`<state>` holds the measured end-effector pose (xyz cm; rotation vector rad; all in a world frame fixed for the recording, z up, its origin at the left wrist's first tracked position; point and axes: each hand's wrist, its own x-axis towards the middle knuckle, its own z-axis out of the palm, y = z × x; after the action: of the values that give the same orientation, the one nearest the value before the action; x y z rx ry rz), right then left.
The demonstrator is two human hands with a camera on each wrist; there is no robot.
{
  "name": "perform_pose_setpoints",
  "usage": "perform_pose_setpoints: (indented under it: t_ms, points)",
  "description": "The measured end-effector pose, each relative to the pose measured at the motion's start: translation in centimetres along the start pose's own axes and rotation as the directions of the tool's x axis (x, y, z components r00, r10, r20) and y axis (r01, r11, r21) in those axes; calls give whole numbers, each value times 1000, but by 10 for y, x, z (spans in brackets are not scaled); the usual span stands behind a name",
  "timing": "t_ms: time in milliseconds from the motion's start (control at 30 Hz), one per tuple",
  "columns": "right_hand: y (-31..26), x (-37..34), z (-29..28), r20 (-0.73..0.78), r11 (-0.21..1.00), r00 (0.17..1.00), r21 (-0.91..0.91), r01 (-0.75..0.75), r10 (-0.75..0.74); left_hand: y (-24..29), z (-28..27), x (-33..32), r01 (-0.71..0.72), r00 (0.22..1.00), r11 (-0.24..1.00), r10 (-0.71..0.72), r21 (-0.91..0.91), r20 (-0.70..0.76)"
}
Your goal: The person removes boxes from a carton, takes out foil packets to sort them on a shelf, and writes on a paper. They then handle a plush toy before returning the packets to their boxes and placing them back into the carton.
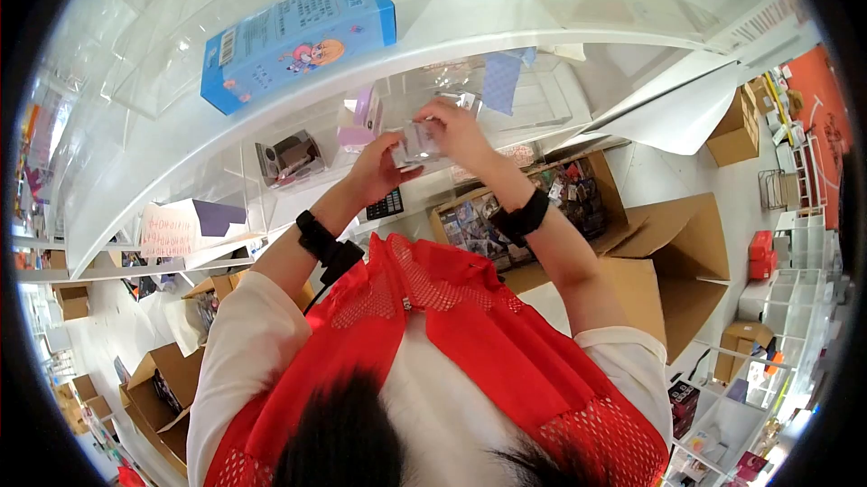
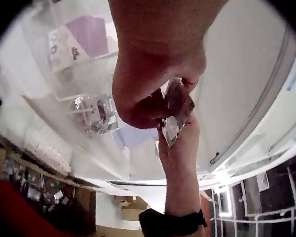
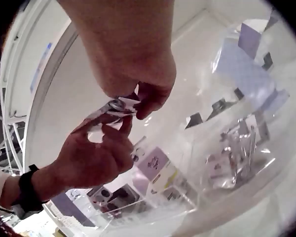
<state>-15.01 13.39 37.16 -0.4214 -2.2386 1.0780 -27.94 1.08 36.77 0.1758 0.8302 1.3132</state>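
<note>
Both hands meet at a small clear, shiny plastic packet [image 1: 416,143] in the head view. The left hand [image 1: 377,167] grips one side of it with curled fingers, and the right hand [image 1: 454,135] pinches the other side. In the right wrist view the packet [image 3: 110,112] stretches between the left hand [image 3: 91,158] and the right hand [image 3: 138,74], crinkled and reflective. What is inside it cannot be told. More clear packets [image 3: 227,163] lie in the transparent bin, and a purple and white box [image 3: 155,168] stands near them.
A blue box [image 1: 302,40] lies on the upper clear shelf. Below the hands are a calculator [image 1: 386,205] and an opened carton [image 1: 614,189] of small packets. A purple-blue sheet [image 1: 502,80] is in the bin, with an open small box [image 1: 289,158] at the left.
</note>
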Motion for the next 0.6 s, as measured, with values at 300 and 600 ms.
perform_pose_setpoints:
  t_ms: [300,600]
  points:
    - [88,5,40,-309,860,899,-311,-403,310,-4,-23,-12,-94,996,995,94,19,9]
    - [160,33,-7,-259,483,546,-270,-833,797,4,-27,-34,-210,977,977,211,35,-28]
